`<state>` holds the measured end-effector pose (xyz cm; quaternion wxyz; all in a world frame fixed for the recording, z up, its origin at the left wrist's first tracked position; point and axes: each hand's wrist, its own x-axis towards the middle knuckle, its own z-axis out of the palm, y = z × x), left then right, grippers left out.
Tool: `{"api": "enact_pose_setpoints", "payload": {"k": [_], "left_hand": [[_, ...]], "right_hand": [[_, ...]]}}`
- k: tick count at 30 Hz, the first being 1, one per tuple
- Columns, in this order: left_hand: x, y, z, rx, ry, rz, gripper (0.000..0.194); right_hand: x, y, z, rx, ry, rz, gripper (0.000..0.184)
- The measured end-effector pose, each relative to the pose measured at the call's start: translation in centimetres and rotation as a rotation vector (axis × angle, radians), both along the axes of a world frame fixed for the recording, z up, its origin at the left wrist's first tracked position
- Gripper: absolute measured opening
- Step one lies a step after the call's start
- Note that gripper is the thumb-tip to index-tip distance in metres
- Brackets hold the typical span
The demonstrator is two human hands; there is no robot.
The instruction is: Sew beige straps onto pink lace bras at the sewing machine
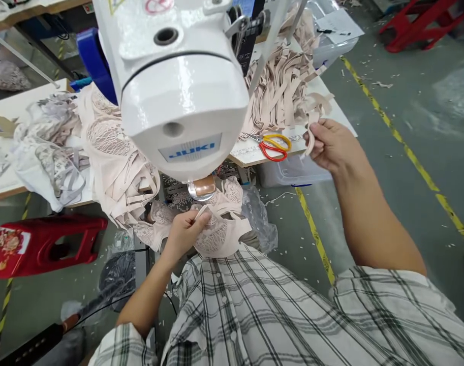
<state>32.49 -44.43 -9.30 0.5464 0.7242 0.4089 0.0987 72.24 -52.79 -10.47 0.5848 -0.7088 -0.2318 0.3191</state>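
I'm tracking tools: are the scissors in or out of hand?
Out: the scissors lie on the table; the left hand holds lace fabric, the right hand a strip.

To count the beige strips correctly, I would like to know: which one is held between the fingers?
The strip pinched in the right hand, at the right end of the table. The other strips lie heaped on the table, with no hand on them.

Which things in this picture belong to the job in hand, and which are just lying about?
Seemingly part of the job:
lace garment, in the left hand
beige strip, in the right hand
pile of similar strips
sewing machine
scissors, probably

Apparently just lying about:
red stool at left
clear plastic
floor scraps
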Motion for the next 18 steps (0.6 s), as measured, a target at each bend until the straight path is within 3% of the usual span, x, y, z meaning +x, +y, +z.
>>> {"api": "enact_pose_setpoints", "payload": {"k": [1,3,5,7,9,13,14,16,18], "left_hand": [[0.1,0.1,0.1,0.006,0.004,-0.012,0.043],[0.3,0.4,0.3,0.027,0.013,-0.038,0.044],[0.5,0.6,0.6,0.055,0.026,-0.054,0.044],[0.8,0.6,0.7,0.082,0.038,-0.062,0.043],[1.0,0.6,0.6,0.094,0.047,-0.070,0.043],[1.2,0.4,0.5,0.076,0.045,-0.081,0.046],[1.3,0.4,0.4,0.070,0.042,-0.077,0.047],[1.3,0.3,0.2,0.060,0.041,-0.067,0.048],[1.4,0.2,0.0,0.050,0.035,-0.061,0.048]], "right_hand": [[-1.8,-0.4,0.2,0.116,0.164,0.014,0.005],[-5.4,-1.0,0.5,0.224,0.293,0.099,0.023],[-8.0,-0.8,0.7,0.256,0.265,0.151,0.033],[-8.5,0.4,1.3,0.289,0.178,0.130,0.032],[-7.0,2.4,2.8,0.351,0.065,0.088,0.029],[-1.6,7.1,7.5,0.530,-0.186,0.039,0.022],[-0.5,8.3,8.4,0.515,-0.229,0.051,0.023],[1.3,10.4,9.0,0.358,-0.287,0.100,0.022],[2.5,12.0,7.9,0.057,-0.376,0.140,0.021]]}}
